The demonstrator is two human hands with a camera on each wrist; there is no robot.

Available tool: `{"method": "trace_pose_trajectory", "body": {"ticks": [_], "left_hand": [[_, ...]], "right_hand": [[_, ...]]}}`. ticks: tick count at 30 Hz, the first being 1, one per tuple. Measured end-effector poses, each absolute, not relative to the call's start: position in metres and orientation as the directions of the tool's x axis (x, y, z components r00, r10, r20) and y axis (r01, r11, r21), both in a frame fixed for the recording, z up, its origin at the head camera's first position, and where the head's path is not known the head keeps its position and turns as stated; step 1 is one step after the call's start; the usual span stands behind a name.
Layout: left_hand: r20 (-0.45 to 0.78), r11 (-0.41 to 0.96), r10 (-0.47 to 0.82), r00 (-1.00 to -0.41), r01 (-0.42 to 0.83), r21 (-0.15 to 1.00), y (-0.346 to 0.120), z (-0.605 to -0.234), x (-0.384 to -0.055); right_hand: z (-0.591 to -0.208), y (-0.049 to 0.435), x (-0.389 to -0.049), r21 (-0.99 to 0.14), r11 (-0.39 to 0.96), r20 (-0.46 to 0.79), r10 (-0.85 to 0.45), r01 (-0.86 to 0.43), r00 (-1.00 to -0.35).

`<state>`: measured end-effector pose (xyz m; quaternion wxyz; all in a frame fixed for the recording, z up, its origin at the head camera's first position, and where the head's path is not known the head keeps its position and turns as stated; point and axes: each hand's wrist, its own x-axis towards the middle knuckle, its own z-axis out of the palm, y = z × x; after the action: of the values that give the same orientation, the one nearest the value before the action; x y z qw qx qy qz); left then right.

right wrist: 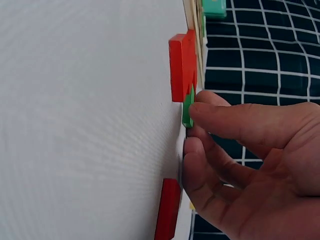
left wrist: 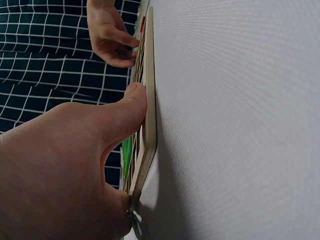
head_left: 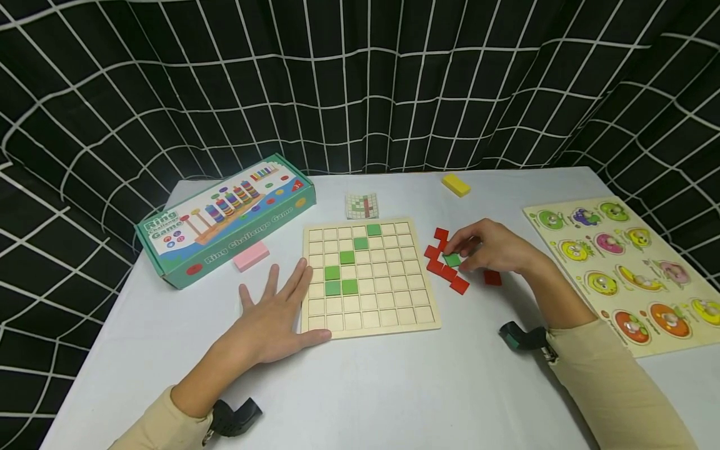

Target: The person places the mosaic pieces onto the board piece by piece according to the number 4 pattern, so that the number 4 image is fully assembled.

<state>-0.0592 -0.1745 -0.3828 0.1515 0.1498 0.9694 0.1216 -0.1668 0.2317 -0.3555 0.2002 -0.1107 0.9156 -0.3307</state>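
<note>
A wooden grid board [head_left: 371,303] lies on the table with several green square tiles [head_left: 347,257] in its cells. My left hand [head_left: 270,328] rests at the board's left side, fingers spread, the thumb against its near edge. To the right of the board, my right hand [head_left: 497,247] pinches a loose green tile [head_left: 452,260] between thumb and fingers; the right wrist view shows the thumb [right wrist: 220,117] on that tile. Several red tiles [head_left: 434,267] lie clustered around it, and a single red tile [head_left: 492,278] sits under the hand.
Behind the board is a small pattern card [head_left: 362,205]. At the left stand a green Ring Challenge Game box [head_left: 225,219] and a pink block [head_left: 251,256]. A yellow block [head_left: 455,185] lies at the back. A fruit puzzle board [head_left: 630,275] covers the right side.
</note>
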Motion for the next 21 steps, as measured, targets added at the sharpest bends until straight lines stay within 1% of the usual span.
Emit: {"method": "trace_pose_trajectory", "body": {"ticks": [6,15,21], "left_hand": [[-0.256,0.924,0.329,-0.909,0.253,0.287,-0.1743,-0.3819,-0.0589],[-0.257,0.925,0.329,-0.908,0.256,0.282,-0.1742,-0.3815,-0.0587],[-0.26,0.926,0.329,-0.908,0.257,0.276,-0.1741,-0.3822,-0.0592]], "right_hand": [[-0.3578,0.23,-0.1677,-0.639,0.767,-0.298,-0.319,-0.06,-0.9],[-0.3564,0.2283,-0.166,-0.606,0.79,-0.281,-0.325,-0.096,-0.903],[-0.3548,0.2282,-0.1662,-0.562,0.821,-0.275,-0.306,-0.106,-0.912]]}}
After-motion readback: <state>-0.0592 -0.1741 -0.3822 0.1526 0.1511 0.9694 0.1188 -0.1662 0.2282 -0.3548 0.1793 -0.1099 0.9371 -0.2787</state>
